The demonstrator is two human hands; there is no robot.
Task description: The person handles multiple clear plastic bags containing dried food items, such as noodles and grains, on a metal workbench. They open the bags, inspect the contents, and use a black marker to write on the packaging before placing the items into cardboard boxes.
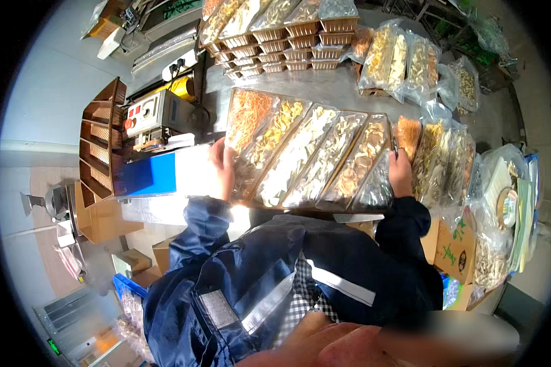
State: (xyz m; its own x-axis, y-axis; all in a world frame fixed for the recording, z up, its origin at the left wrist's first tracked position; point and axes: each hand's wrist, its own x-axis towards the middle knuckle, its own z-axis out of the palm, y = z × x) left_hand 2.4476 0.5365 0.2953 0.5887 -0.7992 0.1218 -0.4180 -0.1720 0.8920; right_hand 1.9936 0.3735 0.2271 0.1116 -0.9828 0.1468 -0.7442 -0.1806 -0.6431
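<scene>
Before my body is a brown plastic compartment tray (387, 130) with slanting sections. My left hand (221, 167) grips its left edge, and my right hand (400, 173) grips its right edge. Clear plastic covers the sections. Orange dried shreds (250, 110) fill the leftmost one, followed by yellow dried pieces (282, 121), pale dried slices (298, 156) and thin whitish pieces (333, 156). Round brownish slices (351, 172) lie further right. Beside my right hand, the last section holds dark contents (373, 186) that I cannot make out.
Stacked filled trays (298, 43) stand at the back of the metal table (220, 101). Bagged dried goods (441, 165) line the right. To the left are a sealing machine (149, 112) with red buttons, a blue-topped surface (149, 176) and a tilted unfilled tray (98, 142). Cardboard boxes (454, 252) stand lower right.
</scene>
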